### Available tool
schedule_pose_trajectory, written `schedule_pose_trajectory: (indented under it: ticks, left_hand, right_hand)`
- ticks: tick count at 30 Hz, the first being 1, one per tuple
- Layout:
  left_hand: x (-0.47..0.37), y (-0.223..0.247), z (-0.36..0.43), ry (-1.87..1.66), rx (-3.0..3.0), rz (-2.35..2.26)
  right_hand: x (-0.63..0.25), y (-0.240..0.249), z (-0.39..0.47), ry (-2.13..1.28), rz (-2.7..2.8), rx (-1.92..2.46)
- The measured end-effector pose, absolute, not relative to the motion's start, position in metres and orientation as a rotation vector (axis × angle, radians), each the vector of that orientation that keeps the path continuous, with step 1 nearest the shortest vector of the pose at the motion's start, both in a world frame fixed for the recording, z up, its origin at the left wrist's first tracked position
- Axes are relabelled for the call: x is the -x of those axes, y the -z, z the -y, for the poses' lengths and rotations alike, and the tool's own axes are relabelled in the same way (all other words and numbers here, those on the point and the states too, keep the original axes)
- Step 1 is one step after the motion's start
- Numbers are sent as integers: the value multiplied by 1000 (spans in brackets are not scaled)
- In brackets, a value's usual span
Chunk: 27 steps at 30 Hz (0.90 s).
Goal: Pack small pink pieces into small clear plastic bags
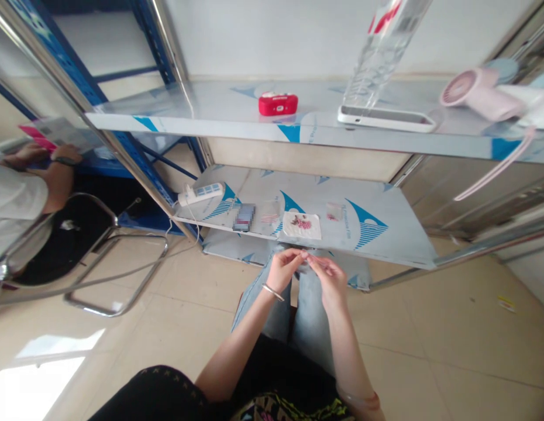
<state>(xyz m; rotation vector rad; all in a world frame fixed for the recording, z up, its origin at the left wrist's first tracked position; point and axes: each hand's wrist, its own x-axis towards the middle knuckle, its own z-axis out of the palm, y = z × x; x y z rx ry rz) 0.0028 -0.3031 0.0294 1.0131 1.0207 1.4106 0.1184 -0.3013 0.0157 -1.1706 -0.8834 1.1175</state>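
Note:
My left hand (286,269) and my right hand (330,277) meet above my knees, in front of the lower shelf's edge. The fingers of both are pinched together at the tips. Whatever lies between them is too small and blurred to name. Just beyond my hands, a white cloth (302,225) with a pink and dark red flower design lies on the lower shelf. To its right is a small clear bag (334,211) with something reddish inside. Left of the cloth lies another clear packet (269,211), its contents indistinct.
On the lower shelf (395,248) are a phone-like object (244,217) and a white power strip (202,193). The upper shelf holds a red case (278,105), a white phone-shaped item (386,118), a clear bottle (381,52) and a pink fan (478,96). A person (17,199) sits at left.

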Motion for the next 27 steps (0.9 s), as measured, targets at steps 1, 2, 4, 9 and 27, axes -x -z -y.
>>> schedule_pose_trajectory:
  ticks: [1,2,4,9,27]
  left_hand:
    - [-2,-28,303,-1415,-1021,-1028]
    - [-1,-26,304,-1422,-1030,-1039]
    - [0,-23,304,-1439,-1047,-1075]
    - [-5,-16,303,-1431,-1043,-1156]
    - [0,4,300,-1381,-1152,-1257]
  right_hand:
    - [-117,-14,301,-1116,890,1188]
    - [-117,-13,301,-1115,899,1203]
    - [-116,-11,301,-1117,902,1212]
    - [-121,-8,300,-1153,876,1172]
    - [-134,13,299,-1145,1075,1175]
